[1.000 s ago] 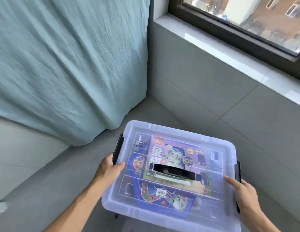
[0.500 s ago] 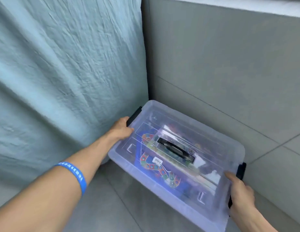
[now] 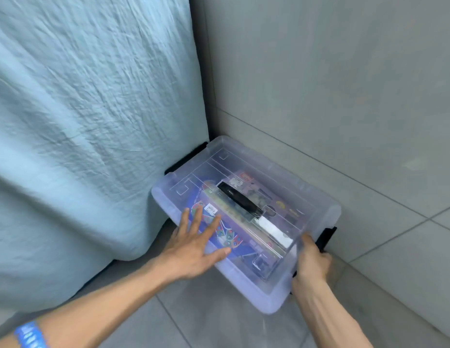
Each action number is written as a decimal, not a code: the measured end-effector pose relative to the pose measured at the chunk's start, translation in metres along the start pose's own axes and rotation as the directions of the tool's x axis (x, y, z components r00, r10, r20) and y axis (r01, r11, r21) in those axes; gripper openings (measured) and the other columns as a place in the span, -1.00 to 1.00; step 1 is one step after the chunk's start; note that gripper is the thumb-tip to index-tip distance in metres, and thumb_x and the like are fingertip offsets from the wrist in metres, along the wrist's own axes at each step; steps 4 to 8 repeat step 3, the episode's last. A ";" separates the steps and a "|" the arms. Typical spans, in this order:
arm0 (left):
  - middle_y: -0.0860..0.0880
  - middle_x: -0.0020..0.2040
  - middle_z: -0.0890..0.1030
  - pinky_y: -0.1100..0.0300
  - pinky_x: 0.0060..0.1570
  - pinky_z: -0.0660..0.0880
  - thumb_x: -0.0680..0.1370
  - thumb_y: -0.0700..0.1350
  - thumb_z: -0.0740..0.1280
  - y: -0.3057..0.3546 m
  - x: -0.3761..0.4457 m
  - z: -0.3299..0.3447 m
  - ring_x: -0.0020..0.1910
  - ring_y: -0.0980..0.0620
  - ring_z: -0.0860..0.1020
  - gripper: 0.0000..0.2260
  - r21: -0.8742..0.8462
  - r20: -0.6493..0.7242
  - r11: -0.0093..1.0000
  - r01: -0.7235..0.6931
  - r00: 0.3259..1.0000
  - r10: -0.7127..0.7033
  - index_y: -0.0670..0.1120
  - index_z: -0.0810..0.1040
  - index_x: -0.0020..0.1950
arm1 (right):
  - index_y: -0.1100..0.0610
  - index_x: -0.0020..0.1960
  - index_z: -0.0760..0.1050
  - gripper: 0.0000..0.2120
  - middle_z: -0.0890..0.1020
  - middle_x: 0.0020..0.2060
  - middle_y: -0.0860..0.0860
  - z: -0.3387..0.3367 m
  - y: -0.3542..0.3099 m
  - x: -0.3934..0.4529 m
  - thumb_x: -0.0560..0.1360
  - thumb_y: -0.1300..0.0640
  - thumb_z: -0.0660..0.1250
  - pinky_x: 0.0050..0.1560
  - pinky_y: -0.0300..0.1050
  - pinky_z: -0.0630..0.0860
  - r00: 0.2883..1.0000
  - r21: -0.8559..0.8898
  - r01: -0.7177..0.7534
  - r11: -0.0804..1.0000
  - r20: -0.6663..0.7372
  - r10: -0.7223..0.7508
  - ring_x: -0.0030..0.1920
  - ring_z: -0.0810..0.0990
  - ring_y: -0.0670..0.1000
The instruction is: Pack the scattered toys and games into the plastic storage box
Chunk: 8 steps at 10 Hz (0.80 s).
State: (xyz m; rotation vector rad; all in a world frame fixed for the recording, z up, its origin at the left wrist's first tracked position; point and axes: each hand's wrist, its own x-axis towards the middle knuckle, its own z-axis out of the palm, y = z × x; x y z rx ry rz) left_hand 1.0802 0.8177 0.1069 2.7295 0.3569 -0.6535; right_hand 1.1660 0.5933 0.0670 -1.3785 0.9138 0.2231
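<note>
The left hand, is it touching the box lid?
Touching: the head view shows the left hand with fingers spread flat on the clear lid.

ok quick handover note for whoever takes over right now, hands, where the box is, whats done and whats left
Left hand: open, fingers spread flat on the lid near its left front corner.
Right hand: grips the right end of the storage box by the black latch.
Box: lidded, low in the corner between the blue curtain and the grey wall; whether it rests fully on the floor is unclear.
Done: colourful game boxes show through the clear lid, black carry handle lies flat.
Left: settle the box and let go. No loose toys in view.
</note>
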 end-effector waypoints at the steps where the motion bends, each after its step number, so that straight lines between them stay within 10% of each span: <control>1: 0.09 0.53 -0.43 -0.26 0.49 -0.14 0.43 0.49 0.00 -0.009 0.017 -0.005 0.45 -0.07 -0.52 -0.26 -0.002 -0.001 1.000 0.007 1.000 -0.007 0.35 -0.29 0.49 | 0.08 -0.20 0.36 -0.75 0.60 -0.16 0.12 0.011 -0.001 -0.003 0.43 -0.02 0.40 -0.09 0.05 0.54 1.000 -0.005 0.022 1.000 0.001 -0.022 -0.18 0.60 0.17; 3: 0.08 0.57 -0.32 -0.25 0.49 -0.01 0.48 0.40 0.11 0.007 0.021 -0.034 0.54 -0.05 -0.35 -0.25 0.085 0.146 0.996 0.014 0.989 -0.026 0.27 -0.22 0.54 | 0.28 0.10 0.46 -0.65 0.61 -0.12 0.19 0.007 -0.012 -0.010 0.51 0.01 0.34 -0.24 -0.02 0.55 0.995 -0.115 0.036 0.993 0.100 -0.024 -0.22 0.59 0.17; 8: 0.08 0.57 -0.32 -0.25 0.49 -0.01 0.48 0.40 0.11 0.007 0.021 -0.034 0.54 -0.05 -0.35 -0.25 0.085 0.146 0.996 0.014 0.989 -0.026 0.27 -0.22 0.54 | 0.28 0.10 0.46 -0.65 0.61 -0.12 0.19 0.007 -0.012 -0.010 0.51 0.01 0.34 -0.24 -0.02 0.55 0.995 -0.115 0.036 0.993 0.100 -0.024 -0.22 0.59 0.17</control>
